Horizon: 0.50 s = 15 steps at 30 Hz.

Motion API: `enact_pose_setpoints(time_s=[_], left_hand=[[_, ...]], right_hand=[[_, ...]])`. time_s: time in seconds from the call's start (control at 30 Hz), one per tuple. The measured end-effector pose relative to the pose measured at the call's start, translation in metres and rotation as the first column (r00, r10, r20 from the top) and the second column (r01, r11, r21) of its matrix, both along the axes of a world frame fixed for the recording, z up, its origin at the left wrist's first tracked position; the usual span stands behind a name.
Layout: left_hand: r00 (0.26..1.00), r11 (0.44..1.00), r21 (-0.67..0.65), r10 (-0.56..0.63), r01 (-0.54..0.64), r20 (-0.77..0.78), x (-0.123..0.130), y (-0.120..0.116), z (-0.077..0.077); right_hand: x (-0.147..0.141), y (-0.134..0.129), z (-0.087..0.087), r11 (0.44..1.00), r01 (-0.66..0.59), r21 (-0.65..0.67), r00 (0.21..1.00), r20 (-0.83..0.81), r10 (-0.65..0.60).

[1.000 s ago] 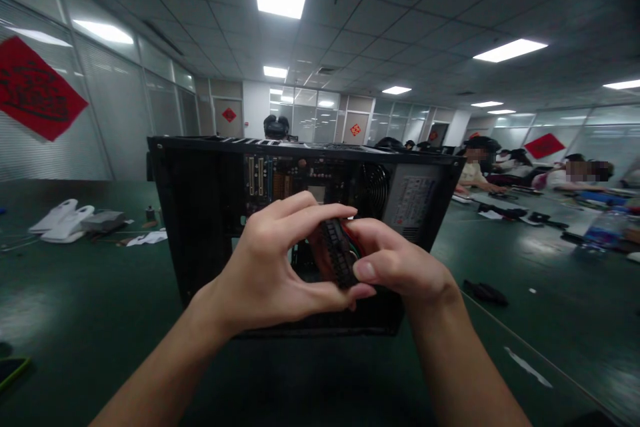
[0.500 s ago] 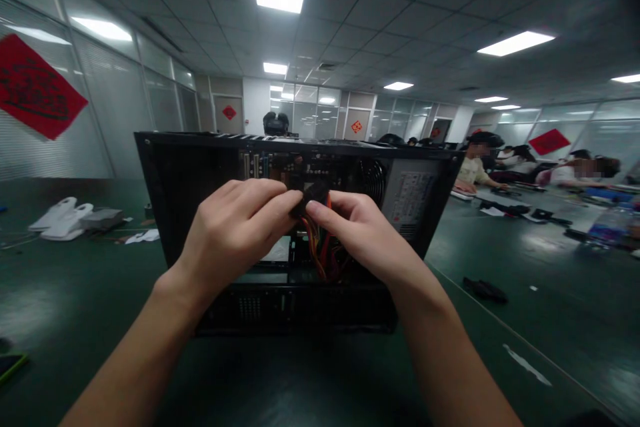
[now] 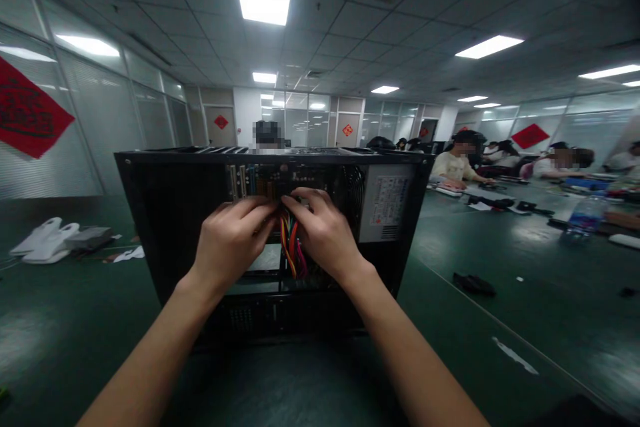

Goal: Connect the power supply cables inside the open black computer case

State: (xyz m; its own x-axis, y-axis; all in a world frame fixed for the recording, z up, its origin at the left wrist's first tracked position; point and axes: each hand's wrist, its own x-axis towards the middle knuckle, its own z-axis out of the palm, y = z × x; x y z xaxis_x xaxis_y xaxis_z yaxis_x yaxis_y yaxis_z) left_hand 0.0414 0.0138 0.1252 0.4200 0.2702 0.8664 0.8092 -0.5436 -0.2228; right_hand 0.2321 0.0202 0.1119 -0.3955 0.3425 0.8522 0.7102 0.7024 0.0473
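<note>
A black computer case (image 3: 170,160) stands on the table with its side open towards me. Inside, a bundle of coloured power cables (image 3: 290,250) runs up between my hands. My left hand (image 3: 233,233) has its fingers bent and pinched at the top of the bundle. From the other side, my right hand (image 3: 325,230) closes thumb and fingers at the same place, where the cables' connector sits, mostly hidden by my fingertips. Behind them is the motherboard (image 3: 265,177) with its slots. To the right are a black round fan (image 3: 355,187) and the silver power supply (image 3: 390,203).
White plastic bags (image 3: 47,240) and a grey box (image 3: 90,237) lie on the green table (image 3: 65,320) at left. A black cloth-like item (image 3: 474,283) and a large water bottle (image 3: 585,217) are at right. Several people sit farther back.
Both hands have moved deeper towards the motherboard with the connector, and the right wrist is turned more upright. The black connector, visible before, is now behind my fingers. The view has shifted slightly.
</note>
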Motion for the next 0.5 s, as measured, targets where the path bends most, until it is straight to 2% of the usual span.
enact_pose_setpoints(time_s=[0.13,0.27,0.4,0.5], left_hand=[[0.998,0.958,-0.285,-0.016,-0.004,-0.067,0.003,0.016,-0.017],[0.986,0.881,-0.458,0.045,-0.115,-0.161,0.009,0.033,-0.039],[0.973,0.797,-0.590,-0.015,-0.128,-0.231,0.013,0.046,-0.053],[0.952,0.786,-0.595,-0.026,-0.169,-0.306,0.017,0.053,-0.053]], right_hand=[[0.001,0.010,-0.023,0.972,0.202,-0.123,0.976,0.107,-0.190],[0.012,0.025,-0.043,0.888,0.334,-0.315,0.936,0.224,-0.272],[0.023,0.033,-0.052,0.825,0.339,-0.452,0.937,0.235,-0.257],[0.025,0.033,-0.055,0.811,0.312,-0.495,0.948,0.210,-0.237]])
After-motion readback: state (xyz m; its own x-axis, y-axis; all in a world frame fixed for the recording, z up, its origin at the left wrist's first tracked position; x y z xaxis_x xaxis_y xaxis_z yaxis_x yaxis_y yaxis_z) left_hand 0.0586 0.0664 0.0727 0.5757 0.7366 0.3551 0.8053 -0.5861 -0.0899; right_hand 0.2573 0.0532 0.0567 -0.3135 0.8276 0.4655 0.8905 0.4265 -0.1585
